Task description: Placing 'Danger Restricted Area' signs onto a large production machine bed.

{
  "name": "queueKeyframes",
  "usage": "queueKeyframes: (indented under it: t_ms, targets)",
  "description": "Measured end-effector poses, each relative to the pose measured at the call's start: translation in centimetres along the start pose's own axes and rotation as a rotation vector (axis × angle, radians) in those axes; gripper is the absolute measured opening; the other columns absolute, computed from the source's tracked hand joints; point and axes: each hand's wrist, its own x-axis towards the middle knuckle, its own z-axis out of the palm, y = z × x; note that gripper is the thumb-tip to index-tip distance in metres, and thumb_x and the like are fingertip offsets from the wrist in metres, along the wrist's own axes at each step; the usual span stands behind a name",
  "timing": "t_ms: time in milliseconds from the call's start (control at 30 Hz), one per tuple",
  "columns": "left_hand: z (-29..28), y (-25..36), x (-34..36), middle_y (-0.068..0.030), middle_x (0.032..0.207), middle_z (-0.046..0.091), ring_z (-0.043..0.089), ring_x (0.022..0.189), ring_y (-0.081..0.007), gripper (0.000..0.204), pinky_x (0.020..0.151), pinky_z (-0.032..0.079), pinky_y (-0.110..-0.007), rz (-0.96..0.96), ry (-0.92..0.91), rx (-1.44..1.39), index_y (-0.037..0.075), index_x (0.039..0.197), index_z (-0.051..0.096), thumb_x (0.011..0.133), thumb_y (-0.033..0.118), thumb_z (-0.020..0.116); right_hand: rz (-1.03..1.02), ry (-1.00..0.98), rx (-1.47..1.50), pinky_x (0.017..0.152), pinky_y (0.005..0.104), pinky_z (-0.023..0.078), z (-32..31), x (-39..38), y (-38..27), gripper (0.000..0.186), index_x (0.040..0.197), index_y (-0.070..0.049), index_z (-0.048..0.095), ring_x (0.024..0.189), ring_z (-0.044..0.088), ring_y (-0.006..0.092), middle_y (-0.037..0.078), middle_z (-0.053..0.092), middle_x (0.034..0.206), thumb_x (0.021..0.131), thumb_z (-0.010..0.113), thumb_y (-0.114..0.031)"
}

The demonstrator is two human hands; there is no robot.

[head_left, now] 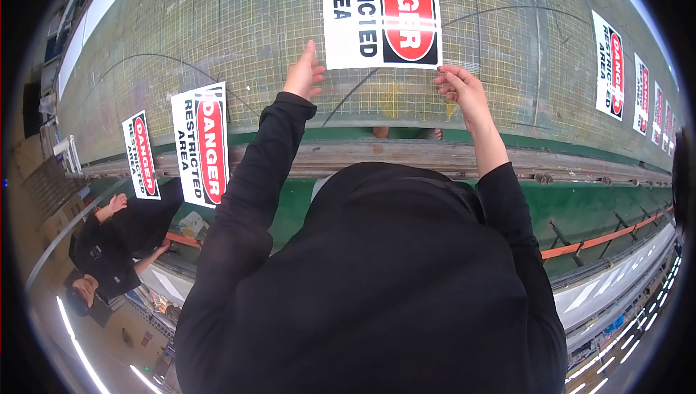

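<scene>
A white warning sign [352,50] with a red oval on a black panel and dark lettering lies on the gridded green table [275,31] in front of me. My right hand [464,93] has its thumb and index finger at the sign's near right corner, pinching it. Off the near left corner is my left hand [304,75], fingers apart and holding nothing. A small gap shows between it and the sign's edge. The sign's far part runs out of view at the top.
More such signs lie along the table: two at the left, one a stack [190,151], and several at the right [607,68]. A wooden rail [406,158] edges the table near my body. A co-worker [109,249] in black stands at the lower left.
</scene>
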Motion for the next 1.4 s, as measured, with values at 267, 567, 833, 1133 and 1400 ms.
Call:
queueKeyframes:
  t_ms: [267, 567, 833, 1133, 1400]
  targets:
    - [0.1, -0.4, -0.6, -0.0209, 0.118, 0.042, 0.039, 0.111, -0.0279, 0.085, 0.094, 0.027, -0.046, -0.025, -0.042, -0.118, -0.004, 0.127, 0.028, 0.078, 0.064, 0.040, -0.010, -0.018, 0.025, 0.064, 0.0198, 0.039, -0.1, 0.5, 0.0, 0.024, 0.105, -0.005, 0.055, 0.070, 0.049, 0.0068, 0.002, 0.060, 0.087, 0.087, 0.044, -0.017]
    - [-0.4, 0.1, -0.4, -0.0194, 0.112, 0.048, 0.043, 0.105, -0.0260, 0.080, 0.093, 0.028, -0.044, -0.078, -0.067, -0.190, -0.005, 0.124, 0.032, 0.080, 0.062, 0.038, 0.006, -0.018, 0.025, 0.065, 0.0201, 0.038, -0.1, 0.7, 0.3, 0.024, 0.105, -0.005, 0.055, 0.070, 0.049, 0.0068, 0.002, 0.061, 0.087, 0.087, 0.044, -0.016]
    - [-0.3, -0.6, 1.1, -0.0136, 0.103, 0.052, 0.046, 0.096, -0.0222, 0.075, 0.089, 0.031, -0.040, -0.117, -0.018, -0.204, -0.003, 0.118, 0.040, 0.078, 0.061, 0.043, 0.025, -0.030, 0.000, 0.065, 0.0205, 0.039, 0.1, 1.1, 0.5, 0.024, 0.105, -0.005, 0.055, 0.071, 0.049, 0.0075, 0.003, 0.061, 0.087, 0.087, 0.043, -0.016]
    - [1.4, -0.9, 1.2, -0.0128, 0.101, 0.054, 0.048, 0.092, -0.0216, 0.077, 0.087, 0.033, -0.041, -0.085, -0.014, -0.160, -0.003, 0.117, 0.041, 0.077, 0.062, 0.045, 0.040, -0.047, 0.001, 0.063, 0.0180, 0.039, 0.1, 1.4, 0.2, 0.023, 0.106, -0.005, 0.054, 0.070, 0.050, 0.0055, 0.001, 0.060, 0.086, 0.088, 0.044, -0.015]
    - [0.9, -1.1, 1.2, -0.0117, 0.098, 0.055, 0.051, 0.087, -0.0219, 0.073, 0.072, 0.044, -0.038, 0.118, 0.181, 0.121, -0.001, 0.111, 0.050, 0.077, 0.063, 0.044, 0.014, -0.027, 0.022, 0.065, 0.0194, 0.039, -0.9, 0.8, 0.6, 0.024, 0.106, -0.006, 0.055, 0.070, 0.050, 0.0062, 0.002, 0.060, 0.086, 0.088, 0.043, -0.016]
